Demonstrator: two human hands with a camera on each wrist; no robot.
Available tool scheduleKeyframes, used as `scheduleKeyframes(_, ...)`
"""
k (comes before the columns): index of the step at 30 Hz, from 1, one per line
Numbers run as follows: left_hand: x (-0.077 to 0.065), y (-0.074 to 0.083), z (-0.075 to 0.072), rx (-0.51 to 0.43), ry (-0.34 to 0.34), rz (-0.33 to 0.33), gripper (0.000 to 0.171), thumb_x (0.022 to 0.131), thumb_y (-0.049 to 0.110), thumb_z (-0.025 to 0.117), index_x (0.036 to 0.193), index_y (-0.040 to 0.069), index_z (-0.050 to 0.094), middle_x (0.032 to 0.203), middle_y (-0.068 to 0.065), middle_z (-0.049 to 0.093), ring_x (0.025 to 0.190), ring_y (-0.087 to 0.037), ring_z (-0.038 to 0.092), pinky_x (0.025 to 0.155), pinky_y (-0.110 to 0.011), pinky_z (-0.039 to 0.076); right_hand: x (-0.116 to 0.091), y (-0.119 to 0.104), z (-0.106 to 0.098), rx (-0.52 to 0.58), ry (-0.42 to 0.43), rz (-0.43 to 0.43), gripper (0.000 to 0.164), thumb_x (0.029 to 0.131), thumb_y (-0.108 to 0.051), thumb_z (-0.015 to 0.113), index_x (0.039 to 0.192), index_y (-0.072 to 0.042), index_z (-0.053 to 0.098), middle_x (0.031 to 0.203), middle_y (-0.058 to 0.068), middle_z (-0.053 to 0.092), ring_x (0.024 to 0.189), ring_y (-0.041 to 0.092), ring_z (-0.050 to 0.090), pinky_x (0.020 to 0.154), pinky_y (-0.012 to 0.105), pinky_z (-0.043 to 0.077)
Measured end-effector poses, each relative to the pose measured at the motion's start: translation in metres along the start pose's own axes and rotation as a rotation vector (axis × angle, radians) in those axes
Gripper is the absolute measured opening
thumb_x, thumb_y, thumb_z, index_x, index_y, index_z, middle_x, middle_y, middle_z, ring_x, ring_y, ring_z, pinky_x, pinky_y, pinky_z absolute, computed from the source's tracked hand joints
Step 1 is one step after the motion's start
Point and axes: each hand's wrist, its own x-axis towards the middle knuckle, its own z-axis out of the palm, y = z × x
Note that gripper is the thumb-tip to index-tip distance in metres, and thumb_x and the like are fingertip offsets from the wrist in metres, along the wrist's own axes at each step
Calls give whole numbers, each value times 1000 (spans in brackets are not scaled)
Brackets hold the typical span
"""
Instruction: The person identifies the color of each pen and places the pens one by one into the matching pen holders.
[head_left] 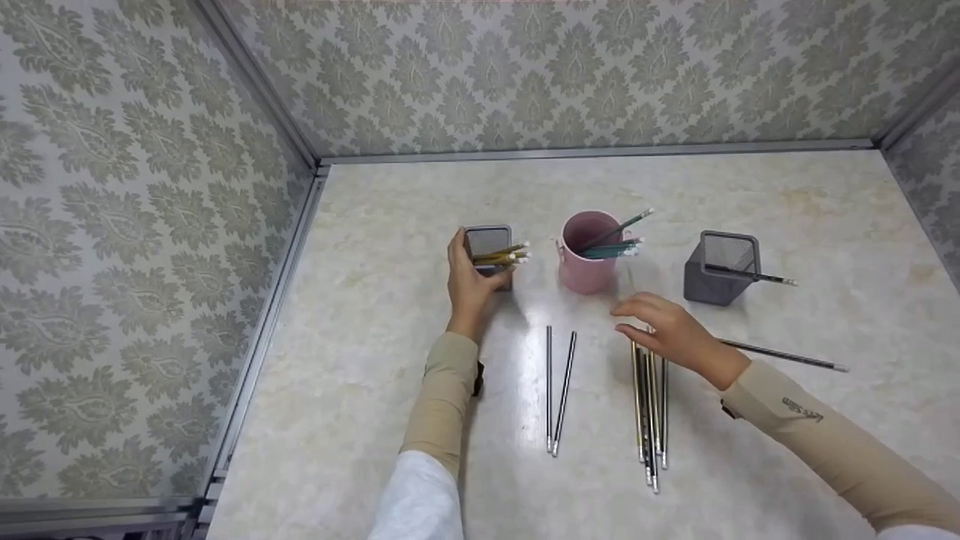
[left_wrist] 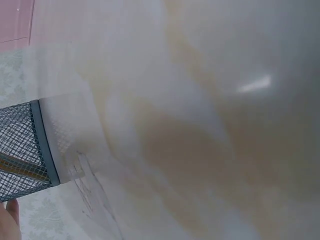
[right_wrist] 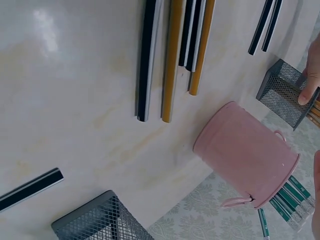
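My left hand point(head_left: 469, 294) holds a dark mesh pen holder point(head_left: 487, 238) with its thumb and fingers around the sides. Several yellow pencils point(head_left: 495, 258) lean to the right inside that holder. Relaxed and holding nothing, my right hand point(head_left: 679, 336) hovers above the upper ends of a group of yellow and black pencils point(head_left: 649, 420) lying on the table. Just beyond that hand stands a pink bucket point(head_left: 587, 276) with several green pencils point(head_left: 611, 250) in it. In the right wrist view, only a bit of the right hand's fingers point(right_wrist: 317, 195) shows at the right edge.
A second mesh pen holder point(head_left: 703, 289) on the right contains one black pencil point(head_left: 776, 280). Another black pencil point(head_left: 787, 355) lies in front of it, partly behind my right hand. Two dark pencils point(head_left: 561, 397) lie mid-table. Patterned walls point(head_left: 495, 75) border the table.
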Motion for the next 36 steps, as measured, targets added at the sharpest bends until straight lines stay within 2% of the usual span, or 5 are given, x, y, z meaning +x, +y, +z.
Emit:
scheduleKeyframes(3, 0, 1, 0, -8, -4, -9, 105, 69, 25, 85, 150, 8, 20, 149, -9, 31, 136, -24, 37, 111, -36, 34, -4, 0, 0, -5, -18, -5, 39, 65, 9, 78, 100, -1, 67, 96, 9, 67, 89, 23, 63, 92, 12, 43)
scheduleKeyframes(11, 0, 4, 1, -19, -4, -19, 105, 68, 23, 85, 149, 9, 21, 148, -9, 34, 135, -24, 38, 111, -36, 34, -16, 1, 1, -36, -93, -20, 38, 66, 7, 79, 99, -5, 67, 93, 5, 66, 85, 21, 63, 77, 26, 51)
scheduleKeyframes(19, 1, 2, 0, -19, 13, -6, 105, 67, 24, 86, 149, 9, 22, 147, -8, 34, 133, -22, 40, 111, -34, 34, -26, 3, 2, -17, -160, 16, 35, 68, 7, 77, 99, -5, 66, 93, 4, 65, 85, 19, 62, 76, 27, 50)
scheduleKeyframes(26, 0, 3, -2, 8, 11, 26, 103, 68, 23, 85, 148, 5, 22, 148, -12, 32, 134, -26, 39, 108, -39, 38, -40, 5, 7, -26, -268, 38, 29, 72, 2, 77, 98, -5, 66, 93, 4, 64, 85, 18, 61, 73, 30, 51)
scheduleKeyframes(36, -1, 2, -2, 3, 5, 18, 103, 69, 24, 85, 149, 7, 22, 150, -11, 31, 134, -26, 39, 108, -39, 38, -55, 9, 11, -80, -365, -61, 28, 68, 5, 78, 90, -5, 64, 89, 4, 59, 81, 17, 59, 70, 32, 53)
